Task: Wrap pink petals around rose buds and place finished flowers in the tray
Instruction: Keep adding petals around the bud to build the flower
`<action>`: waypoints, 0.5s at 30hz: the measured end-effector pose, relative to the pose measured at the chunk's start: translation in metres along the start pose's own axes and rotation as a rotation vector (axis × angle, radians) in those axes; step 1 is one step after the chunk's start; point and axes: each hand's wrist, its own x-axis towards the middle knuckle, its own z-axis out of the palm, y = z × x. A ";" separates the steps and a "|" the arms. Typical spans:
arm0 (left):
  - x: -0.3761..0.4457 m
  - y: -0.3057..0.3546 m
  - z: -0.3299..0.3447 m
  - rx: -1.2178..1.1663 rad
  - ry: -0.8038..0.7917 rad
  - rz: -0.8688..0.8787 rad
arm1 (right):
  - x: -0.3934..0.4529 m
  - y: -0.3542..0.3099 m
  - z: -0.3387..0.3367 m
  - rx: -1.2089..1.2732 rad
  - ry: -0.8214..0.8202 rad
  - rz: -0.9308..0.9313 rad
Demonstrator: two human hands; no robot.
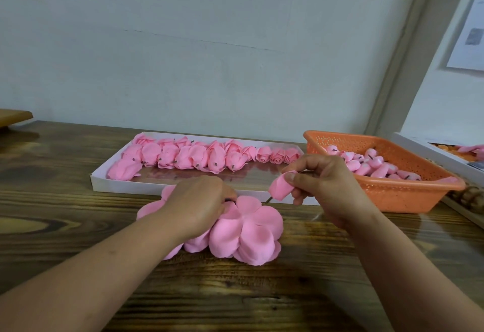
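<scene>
Left hand: I saw my left hand (199,203) lying palm down on the pile of pink petals (246,232), with the fingertips curled at the far edge of the top petal sheet; it seemed to pinch that edge, but the fingertips were partly hidden.
Right hand: my right hand (322,187) was raised above the desk (78,187), just right of the left hand, with the fingers curled around a rose bud (281,186).
Rose bud: it was pink and rolled, pinched between my thumb and fingers, and a thin dark stem (268,200) came out below it, pointing down toward the petals.
Pink petals: they lay flat on the desk in overlapping flower-shaped sheets, under and just right of my left hand.
Tray (110,182): it was white and shallow, just beyond both hands.
Finished flowers (199,156): they lay in rows along the far side of the tray.
Basket (408,195): it was orange and perforated, right of and beyond my right hand, with more pink buds (366,164) inside.
</scene>
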 end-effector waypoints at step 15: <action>-0.007 0.007 -0.018 -0.080 0.075 -0.031 | -0.002 0.003 0.000 0.015 0.018 0.006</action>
